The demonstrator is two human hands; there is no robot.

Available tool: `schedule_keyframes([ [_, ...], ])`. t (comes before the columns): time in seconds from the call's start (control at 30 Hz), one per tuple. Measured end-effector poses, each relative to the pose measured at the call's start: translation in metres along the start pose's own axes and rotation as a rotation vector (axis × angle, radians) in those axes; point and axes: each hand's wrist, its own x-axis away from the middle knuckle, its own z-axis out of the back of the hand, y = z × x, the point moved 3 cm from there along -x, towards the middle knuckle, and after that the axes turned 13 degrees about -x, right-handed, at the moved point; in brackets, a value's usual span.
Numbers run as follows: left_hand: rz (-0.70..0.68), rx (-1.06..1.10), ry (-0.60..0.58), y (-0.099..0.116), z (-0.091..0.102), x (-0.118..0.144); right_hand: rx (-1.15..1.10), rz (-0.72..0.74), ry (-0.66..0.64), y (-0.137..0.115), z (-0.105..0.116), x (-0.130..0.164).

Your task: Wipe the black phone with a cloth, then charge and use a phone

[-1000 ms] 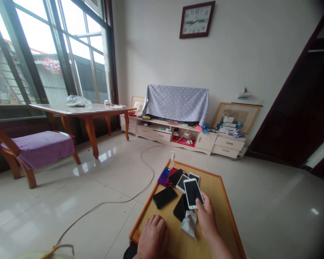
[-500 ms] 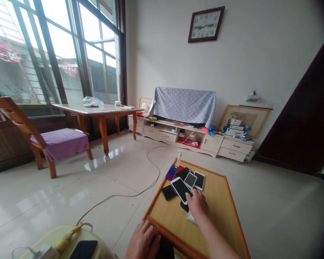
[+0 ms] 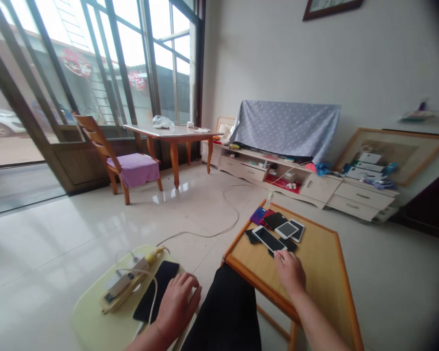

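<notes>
My right hand (image 3: 290, 272) rests on a small wooden table (image 3: 322, 263), its fingertips at the near end of a white phone (image 3: 269, 238) that lies on a heap of several phones (image 3: 280, 225). My left hand (image 3: 176, 306) lies palm down on a pale yellow stool (image 3: 95, 321), touching the edge of a black phone (image 3: 155, 296). Beside that phone sits a power strip (image 3: 121, 285) with white cables. My black trouser leg (image 3: 225, 317) is between the stool and the table.
A white cable (image 3: 219, 222) runs across the tiled floor. A chair with a purple cushion (image 3: 126, 168) and a wooden dining table (image 3: 171, 134) stand by the windows. A low TV cabinet (image 3: 300, 183) with a draped grey cloth lines the far wall.
The view turned left and down. My right hand laid the white phone on the heap. My left hand moved off the table onto the yellow stool beside the black phone.
</notes>
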Motion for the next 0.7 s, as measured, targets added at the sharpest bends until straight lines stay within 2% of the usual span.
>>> schedule_keyframes([
  [0.17,0.183,-0.158,0.047,-0.045,0.003,0.036,-0.202,0.089,-0.159,-0.037,-0.015,0.089],
  [0.23,0.242,-0.220,0.018,-0.058,-0.002,0.049,-0.371,0.081,-0.261,-0.053,-0.020,0.125],
  [0.33,0.330,-0.319,-0.075,-0.070,-0.012,0.063,-0.441,0.079,-0.409,-0.077,-0.021,0.162],
  [0.4,0.425,-0.388,-0.090,-0.077,-0.017,0.067,-0.421,0.107,-0.503,-0.089,-0.018,0.172],
  [0.5,0.455,-0.431,-0.113,-0.082,-0.026,0.066,-0.393,0.106,-0.587,-0.096,-0.015,0.173],
  [0.63,0.456,-0.445,-0.116,-0.086,-0.029,0.060,-0.398,-0.012,-0.592,-0.089,-0.019,0.174],
  [0.7,0.445,-0.419,-0.129,-0.086,-0.027,0.055,-0.395,-0.011,-0.564,-0.088,-0.021,0.176],
])
